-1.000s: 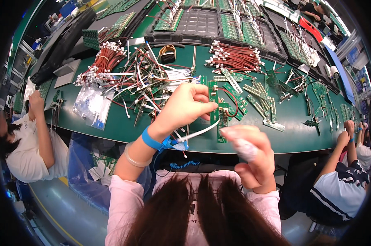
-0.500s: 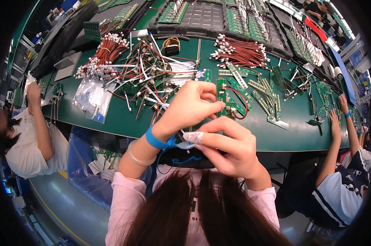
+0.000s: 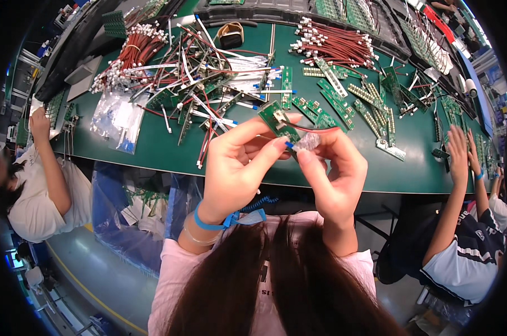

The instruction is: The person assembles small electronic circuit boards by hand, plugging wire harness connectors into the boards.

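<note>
In the head view, both forearms come up from the lower edge and bend inward, so the two hands meet just above the near edge of the green table (image 3: 410, 176). The left hand (image 3: 234, 171) is turned with its palm inward, fingers curled behind a small green circuit board (image 3: 274, 117) and thumb pressed toward its lower end. The board is tilted, its top leaning to the left, and is held clear of the tabletop. The right hand (image 3: 340, 173) comes in from the other side, thumb and wrapped index finger (the silvery wrap (image 3: 309, 141) covers its tip) brought nearly together at the board's lower end. A small blue tip (image 3: 289, 144) shows between the two thumbs; whether the right fingers grip it or only touch it, I cannot tell. A red wire (image 3: 323, 130) passes over the right fingers. The left wrist carries a blue strap (image 3: 209, 225) and, below it, a clear bangle (image 3: 200, 239). Beyond the hands lie a tangle of boards and cables (image 3: 208, 84), loose green boards (image 3: 336, 103) and a stack of red wires (image 3: 340, 45).
</note>
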### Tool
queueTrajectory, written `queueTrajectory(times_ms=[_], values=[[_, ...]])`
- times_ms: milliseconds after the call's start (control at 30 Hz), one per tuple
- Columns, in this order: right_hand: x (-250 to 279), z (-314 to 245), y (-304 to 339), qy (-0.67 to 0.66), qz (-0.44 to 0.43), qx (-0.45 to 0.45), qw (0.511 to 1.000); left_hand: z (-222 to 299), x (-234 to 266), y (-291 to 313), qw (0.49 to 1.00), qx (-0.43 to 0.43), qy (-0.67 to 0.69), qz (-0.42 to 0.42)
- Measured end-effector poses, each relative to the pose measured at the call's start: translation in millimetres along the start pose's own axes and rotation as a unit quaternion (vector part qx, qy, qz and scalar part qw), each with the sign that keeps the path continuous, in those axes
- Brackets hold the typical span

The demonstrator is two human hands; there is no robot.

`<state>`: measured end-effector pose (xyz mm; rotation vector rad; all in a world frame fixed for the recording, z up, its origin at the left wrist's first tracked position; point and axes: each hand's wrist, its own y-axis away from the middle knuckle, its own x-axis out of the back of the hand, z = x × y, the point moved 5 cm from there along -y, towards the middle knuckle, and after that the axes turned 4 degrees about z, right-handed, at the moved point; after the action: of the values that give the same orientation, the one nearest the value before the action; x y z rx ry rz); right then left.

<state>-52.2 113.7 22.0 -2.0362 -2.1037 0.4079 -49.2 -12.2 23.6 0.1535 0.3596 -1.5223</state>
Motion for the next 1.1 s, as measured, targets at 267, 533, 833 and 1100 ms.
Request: queueTrajectory(times_ms=[267, 533, 833, 1100], values=[[0.1, -7.2, -3.4, 0.092, 0.079, 0.093, 0.988, 0.5, -2.7, 4.4, 0.996, -0.059, -0.06, 0.032], [1.1, -5.9, -5.4, 0.093, 0.08, 0.117, 0.986, 3.1, -2.7, 3.5, 0.986, -0.104, -0.117, 0.059], [1.8, -0.7, -4.2, 0.079, 0.085, 0.091, 0.989, 1.1, -5.6, 5.0, 0.988, -0.088, -0.112, 0.054], [1.7, -0.5, -3.6, 0.08, 0.087, 0.097, 0.988, 1.1, -4.1, 6.0, 0.986, -0.104, -0.119, 0.062]])
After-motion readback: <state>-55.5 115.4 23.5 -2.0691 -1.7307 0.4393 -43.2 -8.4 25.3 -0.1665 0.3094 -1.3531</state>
